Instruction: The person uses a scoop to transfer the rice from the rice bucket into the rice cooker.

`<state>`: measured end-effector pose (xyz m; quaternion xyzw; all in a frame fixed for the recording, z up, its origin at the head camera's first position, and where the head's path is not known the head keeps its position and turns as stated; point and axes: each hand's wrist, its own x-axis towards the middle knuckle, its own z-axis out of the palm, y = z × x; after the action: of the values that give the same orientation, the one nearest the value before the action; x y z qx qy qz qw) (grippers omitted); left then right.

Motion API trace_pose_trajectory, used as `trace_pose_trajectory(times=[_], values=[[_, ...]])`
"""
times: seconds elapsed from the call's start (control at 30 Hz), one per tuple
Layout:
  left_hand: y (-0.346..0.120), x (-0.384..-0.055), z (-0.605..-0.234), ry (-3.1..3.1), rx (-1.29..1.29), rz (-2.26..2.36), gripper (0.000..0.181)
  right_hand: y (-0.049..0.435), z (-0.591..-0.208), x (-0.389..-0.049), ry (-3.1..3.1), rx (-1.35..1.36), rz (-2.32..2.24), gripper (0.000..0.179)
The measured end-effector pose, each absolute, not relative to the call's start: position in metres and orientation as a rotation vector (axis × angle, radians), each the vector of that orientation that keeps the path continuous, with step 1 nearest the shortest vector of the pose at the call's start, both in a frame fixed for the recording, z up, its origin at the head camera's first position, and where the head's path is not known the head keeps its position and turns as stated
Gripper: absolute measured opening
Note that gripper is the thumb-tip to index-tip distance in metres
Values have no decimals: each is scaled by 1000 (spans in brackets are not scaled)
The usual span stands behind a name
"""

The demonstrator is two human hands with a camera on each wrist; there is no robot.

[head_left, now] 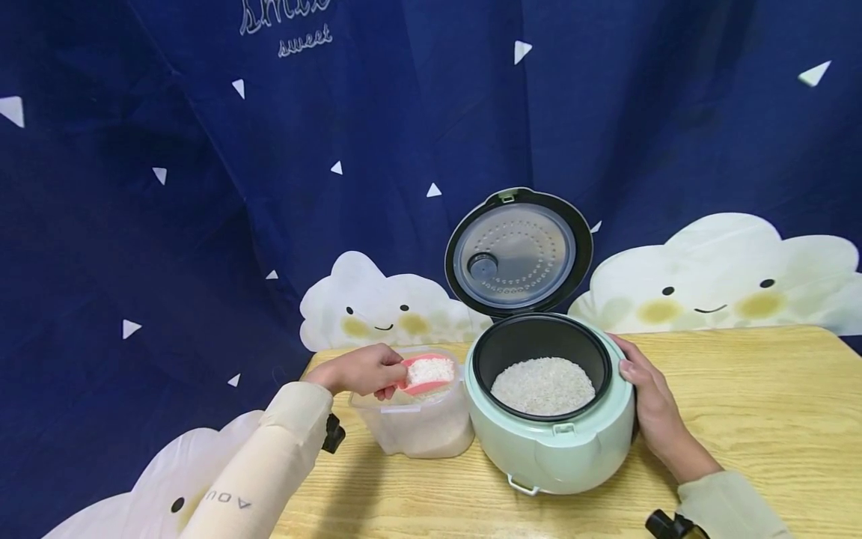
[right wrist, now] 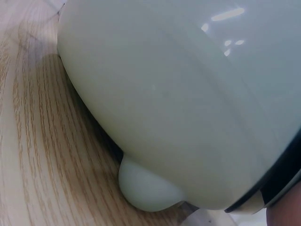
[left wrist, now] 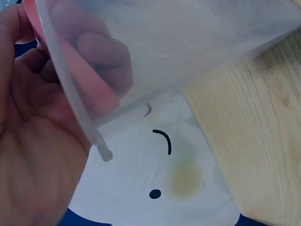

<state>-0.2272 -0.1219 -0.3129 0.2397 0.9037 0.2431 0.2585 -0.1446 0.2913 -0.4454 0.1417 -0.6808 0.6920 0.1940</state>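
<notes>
My left hand point(head_left: 373, 369) grips the handle of a pink scoop point(head_left: 426, 388) heaped with white rice. The scoop is at the mouth of a translucent plastic bin point(head_left: 431, 430), which has more rice inside. In the left wrist view, the curled fingers point(left wrist: 106, 63) and the pink handle show through the bin's wall. Right beside the bin stands a mint-green rice cooker point(head_left: 559, 457), lid point(head_left: 518, 254) raised. Rice point(head_left: 545, 385) lies in its dark inner pot point(head_left: 508, 358). My right hand point(head_left: 649, 400) rests against the cooker's right side; the right wrist view shows mostly the cooker's shell point(right wrist: 155, 89).
Both containers stand on a light wooden table point(head_left: 761, 419). Behind it hangs a dark blue curtain point(head_left: 377, 112) with white triangles and smiling clouds. A small carrying-handle end point(head_left: 523, 486) sticks out low on the cooker's front.
</notes>
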Motion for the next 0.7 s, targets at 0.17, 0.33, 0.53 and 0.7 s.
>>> trace_pose_trajectory(times=[0.17, 0.33, 0.53, 0.7], values=[[-126, -228, -312, 2423, 619, 758, 25, 291, -446, -144, -1921, 389, 1937, 50], [-125, -229, -305, 2454, 617, 765, 26, 292, -446, -144, -1926, 380, 1934, 50], [-112, -228, -293, 2487, 671, 724, 29, 292, -445, -144, -1918, 379, 1935, 50], [-94, -226, -286, 2483, 784, 702, 31, 292, -446, -145, -1902, 395, 1946, 50]])
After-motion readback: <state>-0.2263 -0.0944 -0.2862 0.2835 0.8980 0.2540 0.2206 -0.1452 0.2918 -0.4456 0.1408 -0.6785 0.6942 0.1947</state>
